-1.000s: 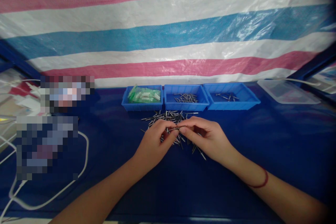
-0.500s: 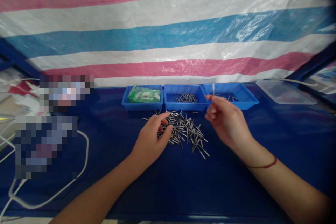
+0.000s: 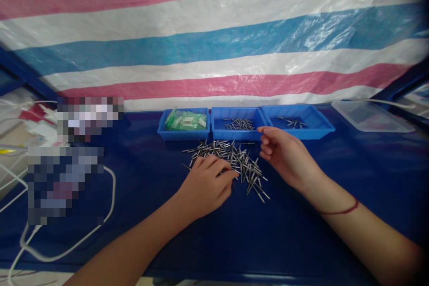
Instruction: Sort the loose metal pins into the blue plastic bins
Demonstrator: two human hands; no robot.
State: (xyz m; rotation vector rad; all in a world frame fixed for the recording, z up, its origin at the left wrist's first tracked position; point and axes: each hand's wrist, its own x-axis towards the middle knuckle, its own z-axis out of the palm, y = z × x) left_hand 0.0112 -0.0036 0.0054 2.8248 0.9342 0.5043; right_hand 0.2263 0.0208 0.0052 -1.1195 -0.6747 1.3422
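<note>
A pile of silver blind rivets (image 3: 250, 165) lies spread on the dark blue tabletop. My left hand (image 3: 209, 185) is over its near left part, fingers bent down and thumb close to the index finger; whatever is between the tips is hidden. To the right of the pile, my right hand (image 3: 286, 156) is raised in front of the blue bins, thumb and index pinched and the other fingers curled. No rivet shows clearly in that pinch. Behind the pile, the middle bin (image 3: 236, 135) holds many rivets and the right bin (image 3: 311, 132) a few.
The left blue bin (image 3: 183, 136) holds green plastic bags with white pieces. A clear plastic lid (image 3: 372, 116) lies at the back right. White cables (image 3: 112, 196) loop over the table's left side, near blurred-out items. A striped sheet (image 3: 214, 47) hangs behind.
My left hand has moved right and nearer over the pile, its fingers closing downward. The rivet that stood up from my right hand's pinch no longer shows; that hand has shifted slightly.
</note>
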